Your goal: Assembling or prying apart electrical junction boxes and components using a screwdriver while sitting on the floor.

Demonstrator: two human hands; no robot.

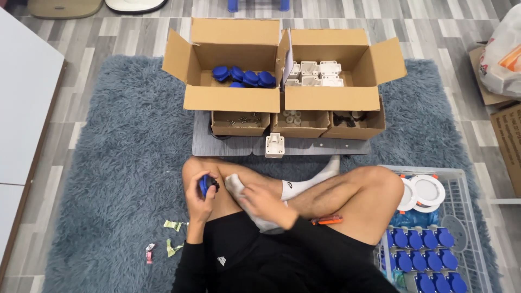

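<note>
Head view looks straight down at someone sitting cross-legged on a big shaggy grey rug (125, 157), which covers most of the wood-look floor (429, 32). At the far edge of the rug there are two open cardboard boxes side by side: the left box (232, 99) has a bunch of blue parts in it, the right box (332, 99) has white square parts. Right in front of those sit three small trays (297, 130) on a grey mat (228, 146), with what look like screws and tiny bits inside, too small to really make out. One white part (274, 145) stands on the mat just ahead of the middle tray. Off to the person's right is a white wire basket (467, 217) with rows of blue parts and a couple of round white pieces at its far end. Now the small stuff: the left hand (201, 203) is curled around a blue part (205, 185), holding it up over the left knee. The right hand (267, 209) lies on the white sock (239, 191), fingers loosely bent, and I can't tell if there's anything in it. An orange tool (326, 220) lies by the right thigh. A few scraps (172, 225) of paper are on the rug near the left elbow.
</note>
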